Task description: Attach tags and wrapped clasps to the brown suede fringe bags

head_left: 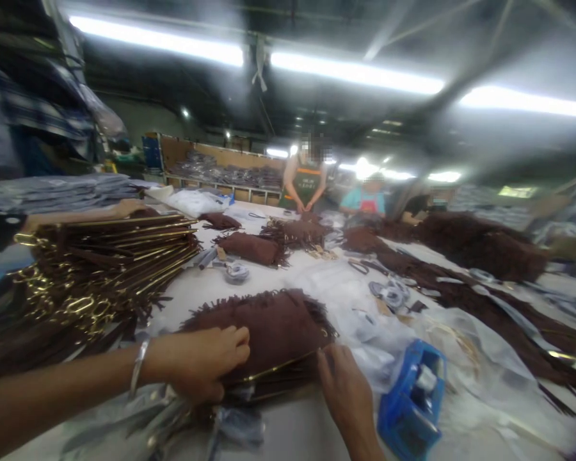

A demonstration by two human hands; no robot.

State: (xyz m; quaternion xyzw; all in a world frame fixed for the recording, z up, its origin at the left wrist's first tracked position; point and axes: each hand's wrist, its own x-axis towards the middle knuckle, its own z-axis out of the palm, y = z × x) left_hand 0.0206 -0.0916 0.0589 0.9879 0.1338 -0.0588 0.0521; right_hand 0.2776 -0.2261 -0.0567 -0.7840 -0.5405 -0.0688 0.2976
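A brown fringed bag (278, 326) with a gold zipper along its near edge lies in front of me on the white table. Over its left end curl the fingers of my left hand (196, 362), the thumb tucked low by the near edge; a bracelet circles that wrist. My right hand (345, 387) is closed at the bag's right corner, by the end of the zipper, with its fingertips partly hidden. To the left rises a stack of brown pieces with gold zippers (110, 256) and gold hardware.
A blue tape dispenser (410, 403) stands right of my right hand, beside crumpled clear plastic (480, 358). More brown bags (252, 246) and a brown heap (480, 243) lie farther back. Co-workers stand across the table, one in a green apron (303, 186). Another person's arm (86, 214) reaches in at left.
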